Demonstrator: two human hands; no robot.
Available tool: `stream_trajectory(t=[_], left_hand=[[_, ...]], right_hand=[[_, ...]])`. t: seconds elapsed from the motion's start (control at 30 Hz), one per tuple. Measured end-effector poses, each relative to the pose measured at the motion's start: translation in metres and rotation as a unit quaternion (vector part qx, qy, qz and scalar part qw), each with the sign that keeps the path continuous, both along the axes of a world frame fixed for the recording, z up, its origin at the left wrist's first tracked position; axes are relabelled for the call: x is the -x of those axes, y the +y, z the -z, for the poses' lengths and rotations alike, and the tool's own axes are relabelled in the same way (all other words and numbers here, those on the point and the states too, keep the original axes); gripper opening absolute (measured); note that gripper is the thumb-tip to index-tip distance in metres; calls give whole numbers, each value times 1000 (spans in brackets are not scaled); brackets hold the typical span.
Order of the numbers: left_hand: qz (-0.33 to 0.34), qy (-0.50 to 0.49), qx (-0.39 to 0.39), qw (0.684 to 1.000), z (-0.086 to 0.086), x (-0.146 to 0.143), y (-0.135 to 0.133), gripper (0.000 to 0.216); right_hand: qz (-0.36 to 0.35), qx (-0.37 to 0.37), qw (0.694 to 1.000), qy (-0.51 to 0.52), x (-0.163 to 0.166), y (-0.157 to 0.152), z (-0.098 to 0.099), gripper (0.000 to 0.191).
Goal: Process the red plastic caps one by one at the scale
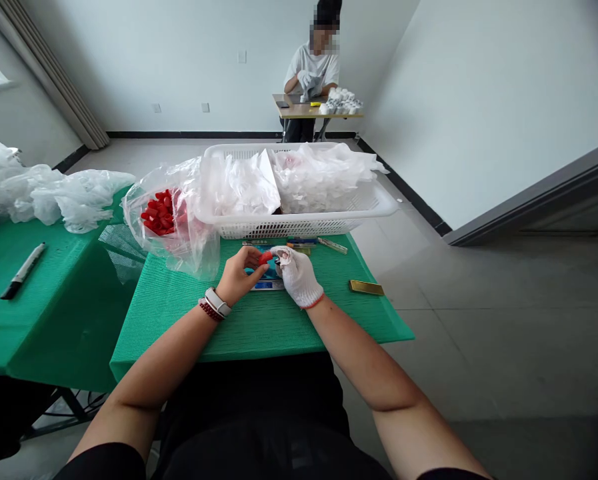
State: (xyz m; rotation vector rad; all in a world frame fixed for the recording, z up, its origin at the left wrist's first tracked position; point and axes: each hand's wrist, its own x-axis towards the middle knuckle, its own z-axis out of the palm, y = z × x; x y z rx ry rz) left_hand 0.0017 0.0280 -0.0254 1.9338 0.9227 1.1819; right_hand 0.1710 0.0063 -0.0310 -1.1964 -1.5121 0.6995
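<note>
1. I see the person's left hand [239,277] bare, its fingers pressed together in a pinch on a small red plastic piece [265,257]. The piece sits in front of the white plastic basket [299,227], just above the tabletop [189,333], and its exact kind is too small for me to tell.
2. The right hand [299,277], in a white knit glove with a red cuff, is curled and meets the far end of the red plastic piece. I cannot tell whether it grips the piece or only steadies it, because the fingers overlap there.
3. Both forearms angle inward, which I judge brings the work close together in front of the body.
4. Just below the basket's near rim lie a small blue-and-silver device [267,285] and some pens [301,241], within easy reach of the hands. A flat gold strip [366,287] rests farther along, toward the right.
5. To the basket's left, a clear plastic bag [157,213] holds a cluster of red pieces, apparently placed close for easy picking. Farther left, a black-capped marker [23,270] rests on a second green-covered table.
6. Beyond the basket, a co-worker [311,70] sits at a small wooden desk [299,110], handling white material.
</note>
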Motion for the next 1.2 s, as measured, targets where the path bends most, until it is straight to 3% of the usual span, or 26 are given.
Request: stream_trajectory(t=[0.2,0.43,0.77,1.07,1.2], left_hand=[[15,10,-15,1000,-1,0,-1,19],[5,-29,-9,1000,-2,1,-2,22],[30,-4,-7,1000,0,0,-1,24],[38,3,-29,999,0,0,-2,24],[31,-12,-31,999,1,0,-2,24]], right_hand=[[5,15,999,48,-1,2,0,50],[19,10,999,32,-6,1,-2,50],[10,23,998,57,-6,3,-5,43],[49,-33,992,-114,-8,1,-9,53],[53,-45,987,-143,-7,-1,-12,53]])
